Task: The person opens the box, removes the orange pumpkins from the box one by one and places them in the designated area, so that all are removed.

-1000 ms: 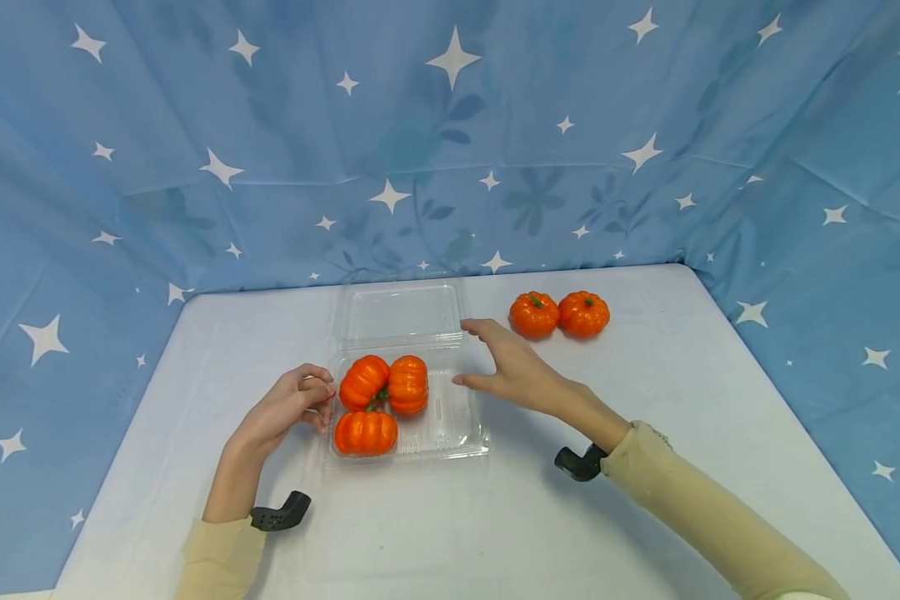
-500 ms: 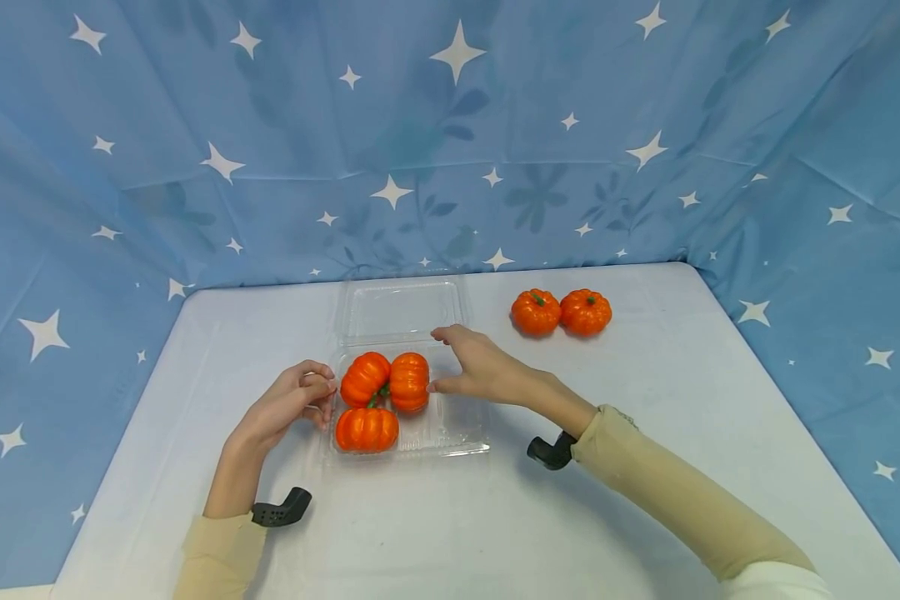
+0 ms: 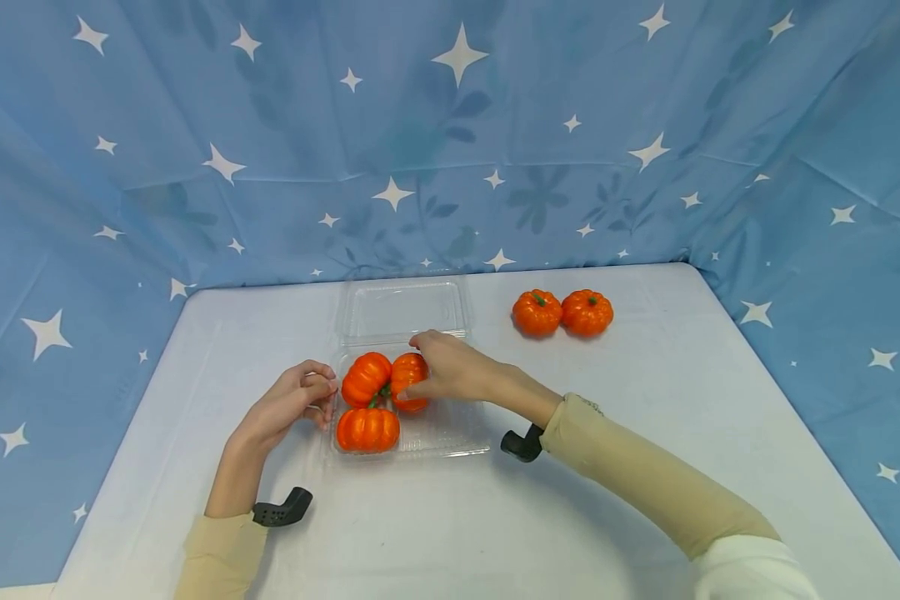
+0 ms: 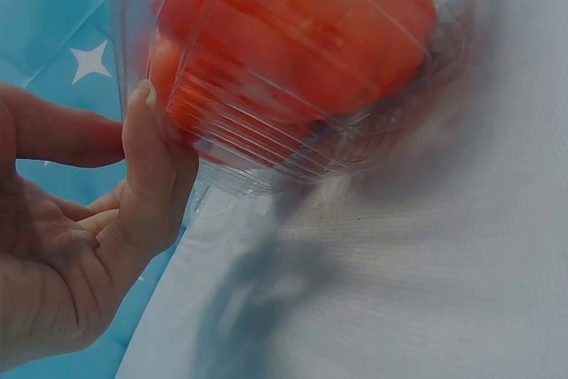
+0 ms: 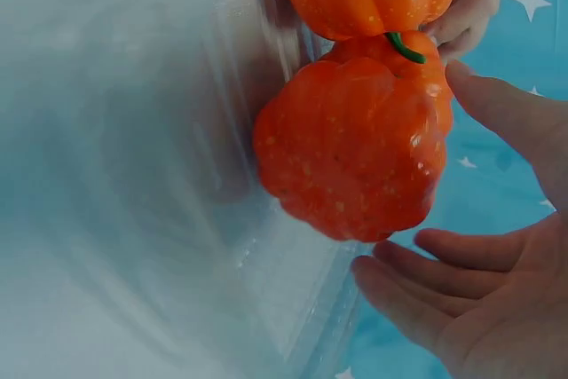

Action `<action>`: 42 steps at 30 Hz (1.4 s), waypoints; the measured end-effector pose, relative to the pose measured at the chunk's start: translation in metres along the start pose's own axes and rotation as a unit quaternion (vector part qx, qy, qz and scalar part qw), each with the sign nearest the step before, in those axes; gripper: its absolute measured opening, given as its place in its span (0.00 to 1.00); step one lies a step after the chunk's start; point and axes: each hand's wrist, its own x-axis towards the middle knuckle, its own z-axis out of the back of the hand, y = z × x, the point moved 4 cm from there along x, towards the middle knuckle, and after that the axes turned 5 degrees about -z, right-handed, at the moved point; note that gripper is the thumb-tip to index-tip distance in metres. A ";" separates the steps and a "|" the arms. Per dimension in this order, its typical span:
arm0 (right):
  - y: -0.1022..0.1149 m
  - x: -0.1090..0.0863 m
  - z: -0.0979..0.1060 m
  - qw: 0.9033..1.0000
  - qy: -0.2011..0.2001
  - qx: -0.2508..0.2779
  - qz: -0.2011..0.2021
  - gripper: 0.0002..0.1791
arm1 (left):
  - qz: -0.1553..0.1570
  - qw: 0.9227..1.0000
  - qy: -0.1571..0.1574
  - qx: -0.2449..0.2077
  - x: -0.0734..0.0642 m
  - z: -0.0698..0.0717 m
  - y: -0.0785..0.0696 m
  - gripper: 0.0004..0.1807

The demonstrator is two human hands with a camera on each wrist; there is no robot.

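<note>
Three orange toy pumpkins sit in the left half of a clear plastic clamshell box (image 3: 450,433): one at the back left (image 3: 365,379), one at the front (image 3: 367,430) and one to the right (image 3: 411,367). My left hand (image 3: 292,396) pinches the box's left wall between thumb and fingers, plain in the left wrist view. My right hand (image 3: 453,369) is around the right pumpkin, thumb in front and fingers behind. In the right wrist view its fingers are nearly straight beside that pumpkin (image 5: 351,148); whether they touch it I cannot tell.
The box's lid (image 3: 405,308) lies folded back behind its base. Two more pumpkins, a left one (image 3: 537,313) and a right one (image 3: 587,313), stand side by side at the back right of the white table (image 3: 607,517). A blue star-patterned curtain (image 3: 270,133) hangs around the table.
My right hand has moved left over the box, from its right side to the right pumpkin. My left hand keeps its place at the box's wall. The pumpkins have not moved.
</note>
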 end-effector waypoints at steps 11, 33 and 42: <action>-0.001 0.007 -0.008 0.999 0.016 -0.019 -0.021 0.43 | -0.005 1.000 0.007 -0.001 0.002 -0.003 -0.004 0.15; -0.018 -0.008 -0.014 0.997 0.077 -0.003 0.016 0.50 | 0.000 1.000 0.002 0.000 -0.001 -0.001 -0.003 0.16; -0.020 -0.009 -0.017 0.994 0.058 0.002 0.089 0.49 | 0.002 1.000 0.000 0.001 -0.001 0.000 -0.003 0.16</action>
